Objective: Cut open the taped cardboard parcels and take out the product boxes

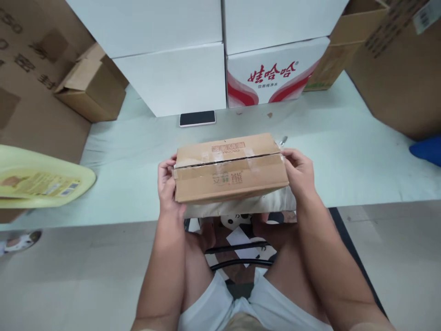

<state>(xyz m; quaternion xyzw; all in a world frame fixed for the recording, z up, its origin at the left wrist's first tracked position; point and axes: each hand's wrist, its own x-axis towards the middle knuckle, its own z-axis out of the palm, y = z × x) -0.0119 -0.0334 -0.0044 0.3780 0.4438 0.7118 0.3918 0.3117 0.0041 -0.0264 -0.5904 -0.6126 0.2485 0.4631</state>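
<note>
A flat brown cardboard box [229, 169], taped along its top seam, is held between both my hands at the near edge of the pale table [344, 161]. My left hand [167, 184] grips its left end with fingers curled round the edge. My right hand [300, 169] grips its right end the same way. The box is tilted slightly toward me, above my lap.
White cartons [175, 78] are stacked at the back, one with red print [275, 76]. A dark phone [197, 118] lies in front of them. Brown boxes [91, 89] stand left and right [399, 73]. A yellow-green object [41, 177] is at left, a blue thing [427, 149] at right.
</note>
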